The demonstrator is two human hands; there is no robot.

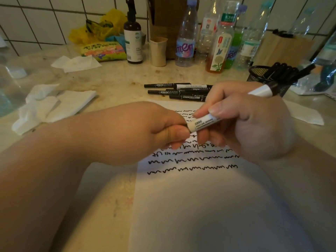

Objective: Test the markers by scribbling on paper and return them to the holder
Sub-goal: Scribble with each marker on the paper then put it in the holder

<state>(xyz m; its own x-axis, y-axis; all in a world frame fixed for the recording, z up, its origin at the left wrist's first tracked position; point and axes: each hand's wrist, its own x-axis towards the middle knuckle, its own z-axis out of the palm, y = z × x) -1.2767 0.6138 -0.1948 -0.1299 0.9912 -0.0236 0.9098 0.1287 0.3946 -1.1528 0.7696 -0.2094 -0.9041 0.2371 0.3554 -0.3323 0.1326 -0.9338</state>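
A tiled wall backs a beige stone counter (112,82) crowded with plastic bottles (186,39), a brown pump bottle (132,42), a snack packet (103,50) and crumpled tissues (52,104). Nearest the person lies a white sheet of paper (200,206), its upper half crossed by rows of black wavy scribbles (192,162).

Above those rows two bare hands meet over the sheet. The right hand (251,124) grips a white-barrelled marker (205,121) with thumb and curled fingers. The marker's long axis runs from lower left to upper right, and its dark far end (271,87) points toward a black mesh holder (267,77) near the right edge of the counter, where several dark markers already stand. The left hand (154,131) is curled at the marker's near end, fingers and thumb pinching what is probably the cap; the cap itself is hidden inside the grip.

Beyond the paper, a loose bundle of black markers (178,90) lies flat, all roughly left to right.

The holder sits just past the right hand, so that hand is the nearer one for the return.
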